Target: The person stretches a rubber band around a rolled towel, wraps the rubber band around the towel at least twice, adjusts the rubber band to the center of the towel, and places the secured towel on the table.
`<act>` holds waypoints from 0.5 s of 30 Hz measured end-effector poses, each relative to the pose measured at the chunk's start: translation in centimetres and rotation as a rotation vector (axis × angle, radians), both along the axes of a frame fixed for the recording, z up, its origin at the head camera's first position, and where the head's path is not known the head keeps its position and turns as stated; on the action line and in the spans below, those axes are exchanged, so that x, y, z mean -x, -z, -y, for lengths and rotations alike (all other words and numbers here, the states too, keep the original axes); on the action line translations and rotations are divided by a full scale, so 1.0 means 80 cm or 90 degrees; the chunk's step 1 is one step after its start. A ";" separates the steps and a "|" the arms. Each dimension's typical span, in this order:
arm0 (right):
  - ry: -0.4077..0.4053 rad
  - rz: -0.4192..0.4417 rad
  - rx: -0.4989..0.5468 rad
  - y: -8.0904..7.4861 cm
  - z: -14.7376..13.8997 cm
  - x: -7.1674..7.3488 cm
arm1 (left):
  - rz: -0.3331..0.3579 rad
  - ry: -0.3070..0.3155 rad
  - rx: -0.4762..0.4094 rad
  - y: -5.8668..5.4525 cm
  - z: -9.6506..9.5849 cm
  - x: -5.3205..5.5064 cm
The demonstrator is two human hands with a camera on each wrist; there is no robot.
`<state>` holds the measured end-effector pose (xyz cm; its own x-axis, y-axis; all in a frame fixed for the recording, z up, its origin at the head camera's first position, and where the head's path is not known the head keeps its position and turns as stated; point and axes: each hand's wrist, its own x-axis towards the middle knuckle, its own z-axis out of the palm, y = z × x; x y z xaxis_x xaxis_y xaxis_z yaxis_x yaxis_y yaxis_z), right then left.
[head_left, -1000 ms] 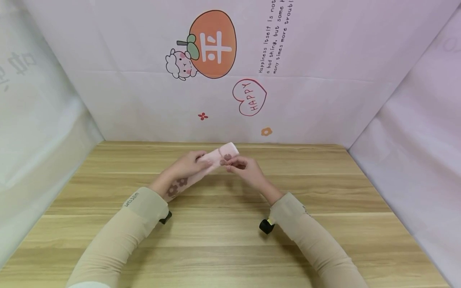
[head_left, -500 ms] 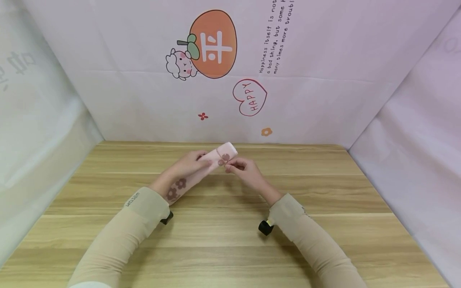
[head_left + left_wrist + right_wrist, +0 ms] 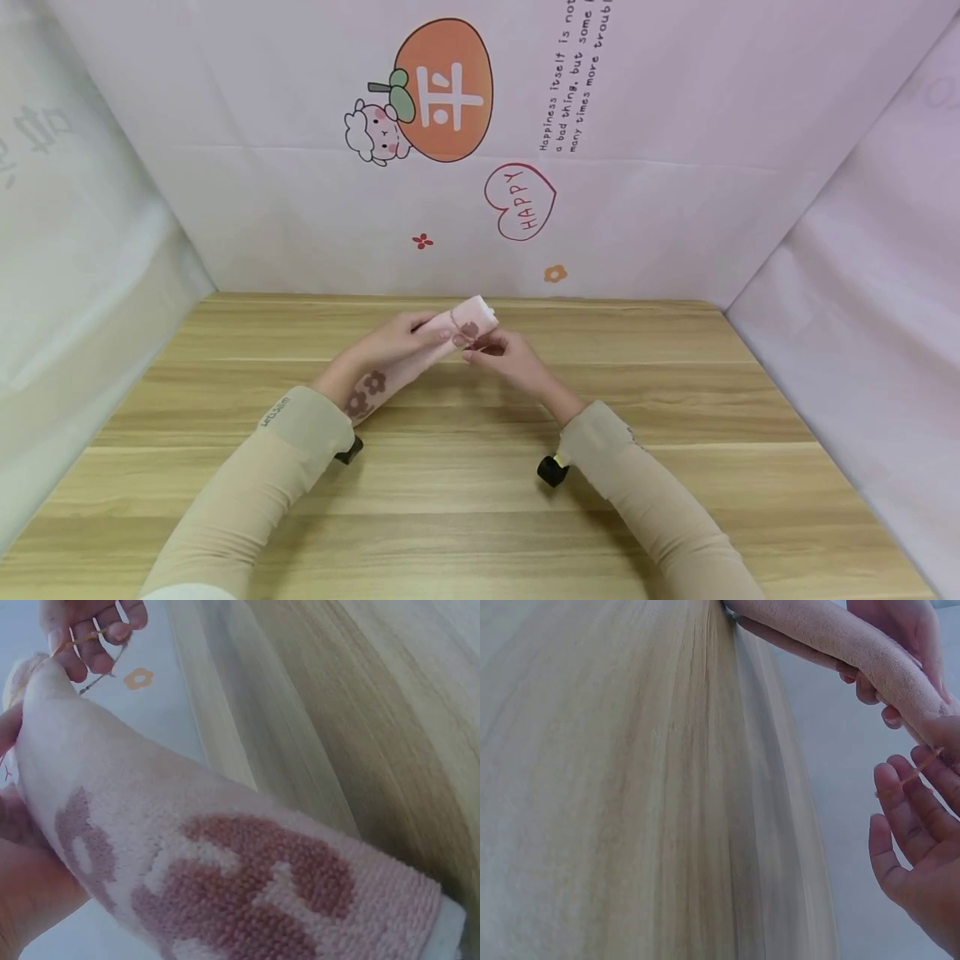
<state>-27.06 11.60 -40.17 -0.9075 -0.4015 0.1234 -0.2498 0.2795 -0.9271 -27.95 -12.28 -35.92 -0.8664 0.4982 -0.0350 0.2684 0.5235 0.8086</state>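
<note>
A pink rolled towel (image 3: 405,369) with brown flower patches slants up to the right above the table. My left hand (image 3: 392,343) grips it around the middle, thumb along its top. A thin cord (image 3: 91,635) circles the roll near its upper end, with a loose tail hanging in the left wrist view. Close beside that end, my right hand (image 3: 517,360) pinches the cord between thumb and index finger. In the right wrist view, the cord crosses in front of the right hand's other fingers (image 3: 904,814), which are loosely bent.
A wood-grain table (image 3: 450,517) lies below both hands. White printed cloth (image 3: 300,217) stands behind it and on both sides. A small black device (image 3: 552,472) hangs under the right cuff, another (image 3: 349,452) under the left.
The right hand's fingertips have shifted slightly down and closer under the towel's upper end. A small white edge now sticks out at that end. The left hand keeps its grip.
</note>
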 end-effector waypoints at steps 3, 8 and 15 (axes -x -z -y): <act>-0.024 0.009 0.004 0.000 0.000 0.000 | 0.014 -0.008 -0.013 -0.001 -0.001 0.000; -0.034 0.003 0.019 0.001 -0.002 -0.002 | 0.017 -0.044 -0.026 0.000 -0.001 0.000; -0.003 -0.005 0.011 0.002 -0.012 -0.002 | 0.011 -0.079 -0.021 -0.004 0.002 -0.002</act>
